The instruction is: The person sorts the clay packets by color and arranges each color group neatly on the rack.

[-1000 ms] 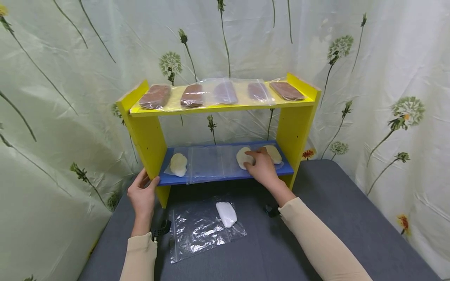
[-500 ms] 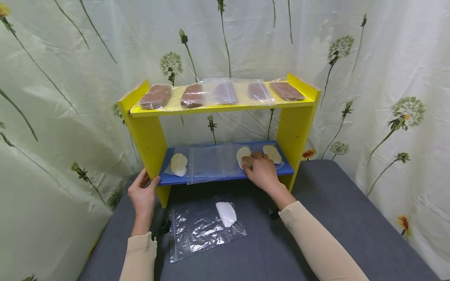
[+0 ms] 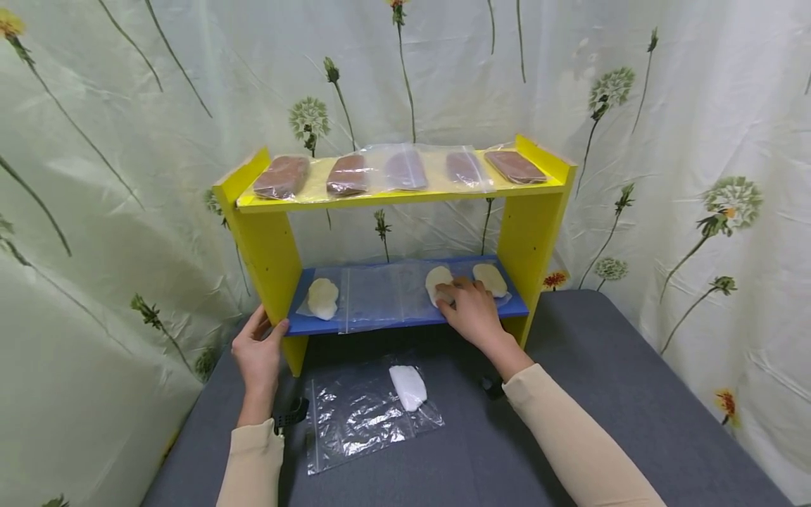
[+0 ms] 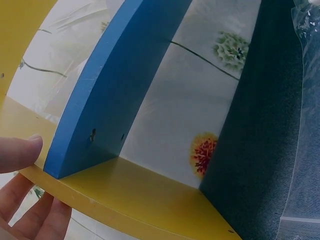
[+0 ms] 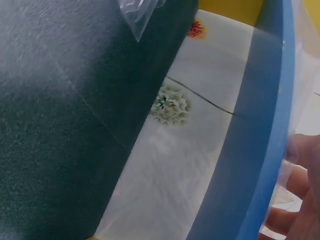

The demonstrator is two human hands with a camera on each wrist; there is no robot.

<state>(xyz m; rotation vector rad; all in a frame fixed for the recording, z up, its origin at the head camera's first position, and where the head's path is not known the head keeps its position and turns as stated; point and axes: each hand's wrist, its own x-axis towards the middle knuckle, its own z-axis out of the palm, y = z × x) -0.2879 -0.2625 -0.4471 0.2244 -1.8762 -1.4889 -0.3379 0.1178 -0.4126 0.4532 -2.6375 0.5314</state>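
Note:
A yellow shelf unit (image 3: 260, 264) with a blue lower board (image 3: 317, 327) stands on the table. My left hand (image 3: 256, 359) grips its left side panel at the blue board's height; in the left wrist view the thumb (image 4: 20, 154) lies on one side of the yellow panel, the fingers on the other. My right hand (image 3: 475, 310) rests its fingertips on a flat cream-white piece (image 3: 434, 276) in a clear zip bag on the blue board. In the right wrist view its fingers (image 5: 300, 180) reach over the board's edge; the contact is hidden.
Another cream piece (image 3: 490, 279) lies right of the right hand, and one (image 3: 323, 297) at the board's left end. Several bagged brown slabs (image 3: 282, 176) line the top shelf. A clear zip bag (image 3: 355, 415) holding a white piece (image 3: 408, 387) lies on the dark tabletop (image 3: 608, 394).
My right hand has lowered slightly and its spread thumb and fingers have come closer together on the cream piece. The left hand keeps its place on the panel.

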